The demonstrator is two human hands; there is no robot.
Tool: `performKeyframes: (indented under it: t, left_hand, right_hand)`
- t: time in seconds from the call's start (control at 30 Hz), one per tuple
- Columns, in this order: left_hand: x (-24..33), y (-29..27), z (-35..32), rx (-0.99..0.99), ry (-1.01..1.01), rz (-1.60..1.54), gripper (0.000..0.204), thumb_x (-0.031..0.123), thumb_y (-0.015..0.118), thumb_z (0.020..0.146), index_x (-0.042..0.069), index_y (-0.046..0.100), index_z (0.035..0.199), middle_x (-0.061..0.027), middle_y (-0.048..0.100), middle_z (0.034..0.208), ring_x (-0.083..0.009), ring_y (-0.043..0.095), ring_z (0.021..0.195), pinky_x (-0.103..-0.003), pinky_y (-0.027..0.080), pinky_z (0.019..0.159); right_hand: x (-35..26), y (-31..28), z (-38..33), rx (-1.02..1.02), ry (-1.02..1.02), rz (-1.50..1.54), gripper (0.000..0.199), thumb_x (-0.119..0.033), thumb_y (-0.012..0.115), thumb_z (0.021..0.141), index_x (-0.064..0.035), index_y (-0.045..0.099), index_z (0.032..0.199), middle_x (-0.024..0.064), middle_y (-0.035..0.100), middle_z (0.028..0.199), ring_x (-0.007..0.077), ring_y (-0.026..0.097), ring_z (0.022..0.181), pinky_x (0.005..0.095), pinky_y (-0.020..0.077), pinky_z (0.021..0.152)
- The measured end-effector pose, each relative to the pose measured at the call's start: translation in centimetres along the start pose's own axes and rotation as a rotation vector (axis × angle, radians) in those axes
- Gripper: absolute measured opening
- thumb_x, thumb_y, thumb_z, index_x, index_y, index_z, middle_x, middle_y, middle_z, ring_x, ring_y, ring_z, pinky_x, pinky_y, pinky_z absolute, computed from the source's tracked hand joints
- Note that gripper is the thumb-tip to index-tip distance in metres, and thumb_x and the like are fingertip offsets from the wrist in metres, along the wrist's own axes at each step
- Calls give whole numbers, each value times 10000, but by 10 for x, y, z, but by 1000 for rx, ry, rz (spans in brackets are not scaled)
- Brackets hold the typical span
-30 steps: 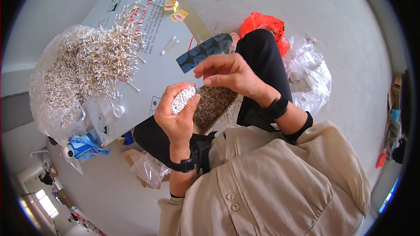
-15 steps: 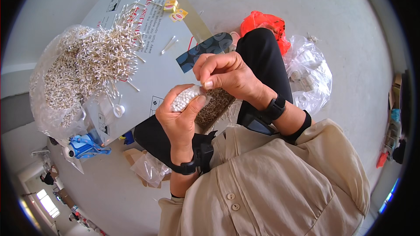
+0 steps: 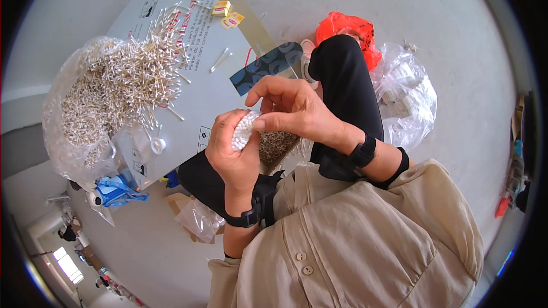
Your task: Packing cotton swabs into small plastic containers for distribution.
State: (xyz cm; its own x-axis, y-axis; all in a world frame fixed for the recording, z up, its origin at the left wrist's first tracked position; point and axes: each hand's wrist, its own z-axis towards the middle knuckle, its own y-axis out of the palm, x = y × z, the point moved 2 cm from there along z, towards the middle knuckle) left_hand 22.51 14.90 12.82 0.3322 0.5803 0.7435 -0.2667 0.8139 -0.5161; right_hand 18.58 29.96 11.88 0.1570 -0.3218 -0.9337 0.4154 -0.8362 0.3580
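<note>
The left hand (image 3: pixel 231 154) is curled tight around a bundle of cotton swabs (image 3: pixel 244 130), white tips upward. The right hand (image 3: pixel 291 108) presses its fingertips against the bundle's top. Beyond, a loose heap of swabs (image 3: pixel 123 77) lies on cardboard (image 3: pixel 200 100).

The sheet of cardboard (image 3: pixel 200 85) on the floor serves as the landmark. On its left part lies a heap of cotton swabs (image 3: pixel 123 77), spilling out of a plastic bag (image 3: pixel 68 131) at its left edge. Two small packets (image 3: pixel 227 13) sit on its far end. Just right of it rests the person's bent knee (image 3: pixel 342 74), with a crumpled bag (image 3: pixel 408 100) further right. Near its close edge, the left hand (image 3: pixel 234 151) grips a bundle of swabs (image 3: pixel 245 128), the right hand (image 3: pixel 294 108) touching the bundle's top.
</note>
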Motion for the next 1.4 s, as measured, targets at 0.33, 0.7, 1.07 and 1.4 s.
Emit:
performKeyframes:
  t: [0.33,0.7,1.07,1.4]
  left_hand:
    - [10,2,1,48,95,138,280,-67,738,714,4,643,967,-110,666,932,-247,647,832,-314,514,754]
    - [5,11,-3,52,-357,-399,263,-88,699,755,-75,611,1003,-159,672,929,-215,663,852,-326,534,823]
    - [10,15,1,-40,-387,-616,263,34,745,798,-47,648,1029,-131,696,948,-160,646,865,-271,524,805]
    - [15,14,1,-82,-27,-267,286,107,778,768,-3,674,1011,-111,705,973,-236,671,916,-306,523,823]
  right_hand:
    - [7,-11,-6,259,-29,117,121,42,521,855,27,638,885,22,607,743,53,555,654,208,447,586]
    - [28,-17,-3,-151,76,-247,216,-27,694,823,9,638,1028,-16,617,851,56,525,721,231,438,661]
    - [63,-21,-4,-172,177,134,151,-3,733,778,38,677,912,1,650,748,54,568,706,232,476,645]
    - [59,-19,-2,-122,116,139,85,10,652,827,31,691,899,-21,616,713,41,538,659,212,460,592]
